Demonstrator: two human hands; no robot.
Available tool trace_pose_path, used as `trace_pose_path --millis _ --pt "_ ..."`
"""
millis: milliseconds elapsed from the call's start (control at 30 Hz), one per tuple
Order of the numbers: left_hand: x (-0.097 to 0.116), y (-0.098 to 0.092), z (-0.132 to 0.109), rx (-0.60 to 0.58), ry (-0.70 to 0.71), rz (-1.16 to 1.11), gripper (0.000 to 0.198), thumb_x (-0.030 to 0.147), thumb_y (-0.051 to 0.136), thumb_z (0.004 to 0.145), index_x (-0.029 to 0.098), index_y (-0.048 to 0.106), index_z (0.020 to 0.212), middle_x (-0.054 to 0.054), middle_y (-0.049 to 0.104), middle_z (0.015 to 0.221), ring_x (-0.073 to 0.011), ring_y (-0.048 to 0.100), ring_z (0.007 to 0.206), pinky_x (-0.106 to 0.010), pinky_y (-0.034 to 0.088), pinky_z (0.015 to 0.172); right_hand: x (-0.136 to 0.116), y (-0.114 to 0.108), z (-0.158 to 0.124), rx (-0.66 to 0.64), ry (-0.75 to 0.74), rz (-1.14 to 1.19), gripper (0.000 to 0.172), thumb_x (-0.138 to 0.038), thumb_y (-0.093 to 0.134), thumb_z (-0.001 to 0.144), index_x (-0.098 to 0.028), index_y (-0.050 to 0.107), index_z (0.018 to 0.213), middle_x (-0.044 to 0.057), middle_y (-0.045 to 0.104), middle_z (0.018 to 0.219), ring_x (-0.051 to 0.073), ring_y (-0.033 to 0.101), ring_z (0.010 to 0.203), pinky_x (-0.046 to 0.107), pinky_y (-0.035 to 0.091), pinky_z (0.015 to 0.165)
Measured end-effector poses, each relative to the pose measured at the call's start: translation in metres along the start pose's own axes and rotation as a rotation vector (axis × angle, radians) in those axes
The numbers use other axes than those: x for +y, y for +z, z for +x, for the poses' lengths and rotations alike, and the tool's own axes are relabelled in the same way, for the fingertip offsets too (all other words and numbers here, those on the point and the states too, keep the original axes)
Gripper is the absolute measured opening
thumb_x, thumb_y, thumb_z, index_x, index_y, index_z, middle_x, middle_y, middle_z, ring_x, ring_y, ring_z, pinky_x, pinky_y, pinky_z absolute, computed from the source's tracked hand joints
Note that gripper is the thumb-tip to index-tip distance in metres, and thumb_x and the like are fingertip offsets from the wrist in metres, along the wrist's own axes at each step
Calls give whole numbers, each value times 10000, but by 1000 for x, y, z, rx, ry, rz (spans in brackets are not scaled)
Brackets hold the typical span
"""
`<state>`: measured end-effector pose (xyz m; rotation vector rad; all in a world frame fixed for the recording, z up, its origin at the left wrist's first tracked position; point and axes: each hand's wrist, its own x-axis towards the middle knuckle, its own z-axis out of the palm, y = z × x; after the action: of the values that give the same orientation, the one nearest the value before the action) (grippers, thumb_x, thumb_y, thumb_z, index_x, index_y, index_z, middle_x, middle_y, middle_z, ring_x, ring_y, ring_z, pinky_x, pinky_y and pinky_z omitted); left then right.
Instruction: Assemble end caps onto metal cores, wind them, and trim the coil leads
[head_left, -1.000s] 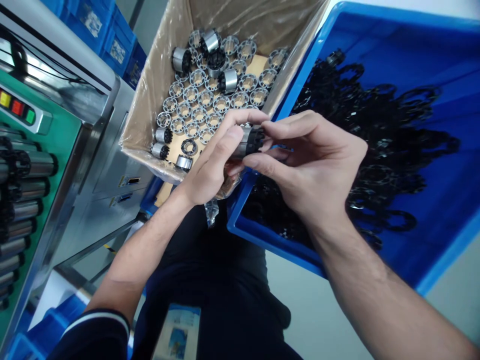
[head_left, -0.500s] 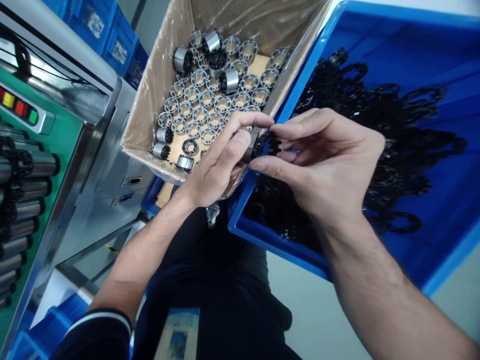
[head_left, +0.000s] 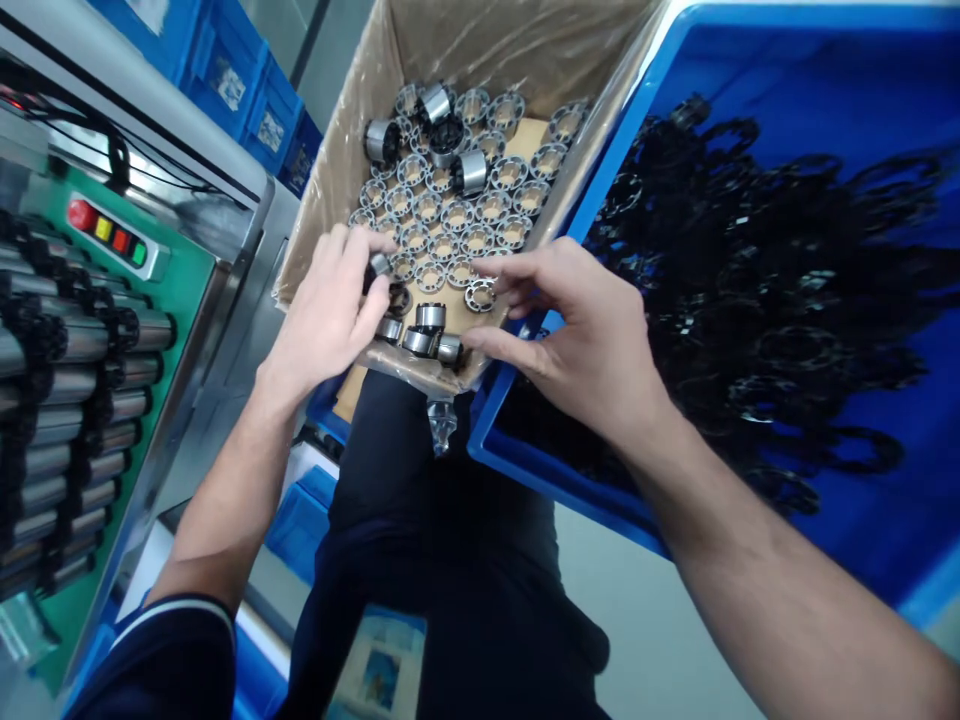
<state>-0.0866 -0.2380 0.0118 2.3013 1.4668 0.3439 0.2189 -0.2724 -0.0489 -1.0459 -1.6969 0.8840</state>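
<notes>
At the left side of the lined cardboard box [head_left: 330, 190], my left hand [head_left: 330, 300] is closed round a short steel stator core [head_left: 379, 266] with black plastic at its end. The hand partly covers it. My right hand [head_left: 577, 330] is open, thumb and fingers apart, above the box's right front corner, with nothing between them. Upright bare ring-shaped stator cores [head_left: 457, 216] stand in rows in the box. Several cores with black end pieces [head_left: 430, 317] lie near its front wall, and others [head_left: 471, 172] rest on top of the rows.
A blue bin [head_left: 592, 524] of black plastic rings [head_left: 780, 345] adjoins the box on the right. To the left is a green-topped machine [head_left: 187, 290] with rows of capped cores [head_left: 60, 420] and coloured buttons [head_left: 112, 232]. Blue bins [head_left: 225, 75] stand behind it.
My hands have parted. The left has carried the core leftward and down into the box; the right has let go of the black piece at the core's end and opened.
</notes>
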Motion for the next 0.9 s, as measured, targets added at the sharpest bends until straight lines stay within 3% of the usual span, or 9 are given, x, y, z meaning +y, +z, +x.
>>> trace_pose_path --millis 100,267,367,500,567,667,800,900 --pt "-8 -12 -21 -145 -67 175 553 523 466 1305 154 727 1623 -219 741 1614 -435 687 1511 -701 569 1391 5 4 0 11 -22 -102 456 -555 1042 1061 -308 950 1433 48 762 1063 264 703 921 458 654 879" --pt "21 -7 -84 50 -109 68 444 503 604 1301 249 734 1641 -179 700 1799 -383 659 1692 -671 520 1485 9 5 2 -7 -28 -155 305 -484 1010 1074 -313 966 1322 37 761 977 253 689 863 449 650 883" --pt "40 -1 -149 152 -224 -22 396 510 635 1294 281 766 1590 -178 688 1812 -379 677 1695 -658 555 1471 12 1 3 -49 28 -110 304 -497 986 1071 -301 974 1303 33 783 966 225 688 814 418 662 862" --pt "59 15 -257 171 -524 -197 399 577 629 1281 331 792 1549 -154 709 1785 -384 720 1687 -648 583 1471 12 -2 7 -110 118 -120 379 -571 941 1065 -265 969 1287 53 828 999 230 729 855 423 702 905" --pt "70 27 -309 182 -661 -261 406 615 621 1264 366 809 1525 -134 760 1722 -391 761 1654 -649 625 1440 12 -1 10 -133 113 -150 426 -610 915 1084 -230 957 1272 74 845 1015 233 747 867 433 719 920" --pt "89 48 -369 267 -761 -283 393 618 614 1216 370 859 1397 -137 864 1556 -437 855 1522 -697 722 1312 13 0 13 -170 132 -201 455 -619 896 1142 -190 906 1292 82 857 1085 220 784 917 435 739 952" --pt "117 68 -413 406 -836 -275 369 590 629 1160 360 887 1288 -129 924 1417 -445 926 1371 -711 770 1221 15 -1 15 -207 195 -252 397 -528 876 1208 -189 827 1407 91 855 1338 237 848 1124 452 768 1016" --pt "122 61 -430 512 -901 -238 375 572 631 1169 344 891 1316 -113 915 1473 -381 909 1421 -600 755 1268 12 2 20 -181 261 -290 384 -518 878 1207 -186 830 1393 93 854 1350 245 849 1147 459 768 1031"
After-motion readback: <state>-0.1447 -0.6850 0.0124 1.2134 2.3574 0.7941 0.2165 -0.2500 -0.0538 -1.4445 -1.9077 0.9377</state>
